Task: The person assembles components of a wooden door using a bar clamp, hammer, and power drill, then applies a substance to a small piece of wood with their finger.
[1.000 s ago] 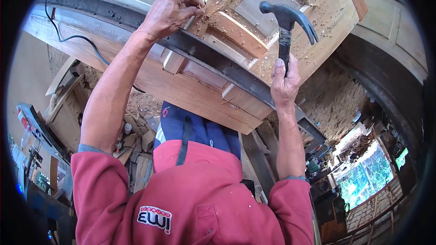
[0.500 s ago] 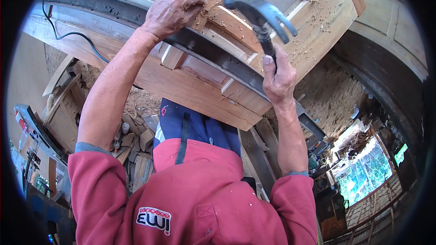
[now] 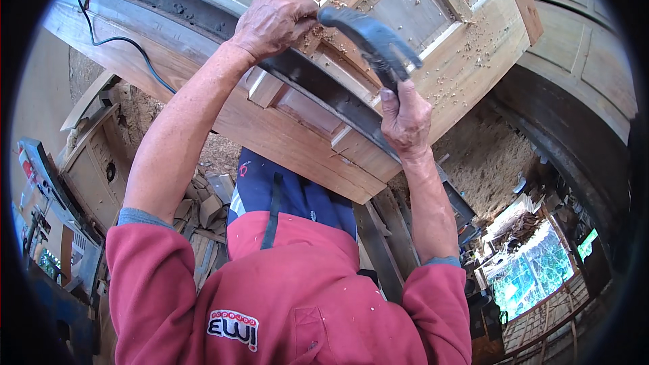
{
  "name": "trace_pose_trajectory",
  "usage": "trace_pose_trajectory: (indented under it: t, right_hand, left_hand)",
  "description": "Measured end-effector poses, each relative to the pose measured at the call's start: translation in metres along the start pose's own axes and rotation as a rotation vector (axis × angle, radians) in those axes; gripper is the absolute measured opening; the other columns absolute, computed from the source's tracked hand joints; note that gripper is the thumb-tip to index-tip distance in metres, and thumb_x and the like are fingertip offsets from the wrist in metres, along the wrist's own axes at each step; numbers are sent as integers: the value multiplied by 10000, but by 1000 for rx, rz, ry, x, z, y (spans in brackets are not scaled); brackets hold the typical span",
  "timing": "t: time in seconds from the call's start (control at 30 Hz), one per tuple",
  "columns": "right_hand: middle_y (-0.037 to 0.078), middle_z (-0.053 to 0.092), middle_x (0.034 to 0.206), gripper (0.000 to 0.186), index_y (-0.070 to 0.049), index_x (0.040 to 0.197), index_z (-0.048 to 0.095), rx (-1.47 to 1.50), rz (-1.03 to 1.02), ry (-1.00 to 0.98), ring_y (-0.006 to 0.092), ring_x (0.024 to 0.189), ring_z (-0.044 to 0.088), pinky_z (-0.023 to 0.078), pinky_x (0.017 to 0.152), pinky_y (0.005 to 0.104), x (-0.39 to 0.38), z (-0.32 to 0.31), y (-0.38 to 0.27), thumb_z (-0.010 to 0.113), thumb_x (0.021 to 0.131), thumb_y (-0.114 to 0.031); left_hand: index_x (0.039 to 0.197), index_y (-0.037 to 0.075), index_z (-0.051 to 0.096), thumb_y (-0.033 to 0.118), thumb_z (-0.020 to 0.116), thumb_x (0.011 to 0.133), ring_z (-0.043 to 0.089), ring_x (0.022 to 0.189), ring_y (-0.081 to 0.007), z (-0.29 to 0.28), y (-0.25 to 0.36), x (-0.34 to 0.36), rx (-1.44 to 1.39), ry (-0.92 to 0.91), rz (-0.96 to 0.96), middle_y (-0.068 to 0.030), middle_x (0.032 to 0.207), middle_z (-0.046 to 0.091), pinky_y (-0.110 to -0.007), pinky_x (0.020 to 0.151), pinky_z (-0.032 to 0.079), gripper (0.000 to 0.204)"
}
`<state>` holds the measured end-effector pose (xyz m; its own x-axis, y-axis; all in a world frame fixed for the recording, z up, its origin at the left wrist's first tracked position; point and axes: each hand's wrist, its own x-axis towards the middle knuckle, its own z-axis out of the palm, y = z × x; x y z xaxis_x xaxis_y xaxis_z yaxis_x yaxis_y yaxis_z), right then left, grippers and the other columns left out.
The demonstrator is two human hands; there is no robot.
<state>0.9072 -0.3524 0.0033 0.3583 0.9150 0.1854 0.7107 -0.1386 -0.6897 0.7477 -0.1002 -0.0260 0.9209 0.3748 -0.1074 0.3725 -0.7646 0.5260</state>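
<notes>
A claw hammer with a dark head and handle is gripped in my right hand, its striking face close beside my left fingertips. My left hand is closed in a pinch at the panelled wooden door, just past a long dark metal bar that lies across the wood. Whatever the left fingers pinch is too small or hidden to name. Wood shavings are scattered over the door's rails and panels around both hands.
A black cable loops over the door's left end. Wood offcuts lie on the floor below. Sawdust is heaped at the right, near a bright opening. More panelled wood stands at the far right.
The hammer head has come down and left, nearer my left fingers. My left hand has shifted slightly right and stays pinched. The whole view has moved a little.
</notes>
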Motion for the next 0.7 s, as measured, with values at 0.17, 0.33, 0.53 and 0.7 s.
trace_pose_trajectory:
  t: [0.17, 0.33, 0.53, 0.7]
  right_hand:
    - [139, 670, 840, 347, -57, 1252, 586, -102, -7, -90, 324, 686, 690, 541, 571, 415, 3, 0, 5, 677, 929, -145]
    - [152, 680, 845, 348, -34, 1244, 584, -134, -5, -150, 328, 693, 697, 538, 563, 419, 5, 1, 11, 675, 924, -135]
    - [155, 687, 844, 334, -52, 1232, 602, 16, -154, -16, 317, 678, 692, 525, 536, 419, 10, -1, 20, 677, 917, -134]
    - [174, 692, 875, 335, -23, 1232, 596, -68, -106, -96, 331, 688, 693, 541, 565, 410, 12, 0, 23, 671, 919, -118]
  left_hand:
    - [994, 97, 685, 220, 679, 877, 653, 922, -346, -2, 0, 3, -18, 29, 18, -117, 931, 688, -435, 832, 501, 169]
    - [997, 81, 681, 192, 673, 875, 654, 950, -358, 0, -1, 4, -25, -65, -50, -124, 972, 690, -447, 855, 506, 165]
    - [946, 105, 693, 243, 665, 918, 685, 907, -333, 2, -1, 5, 29, 33, 9, -110, 898, 712, -456, 815, 530, 143]
    - [1022, 99, 693, 197, 620, 954, 684, 924, -342, -2, 3, 4, 46, -39, -112, -117, 912, 716, -439, 841, 538, 140]
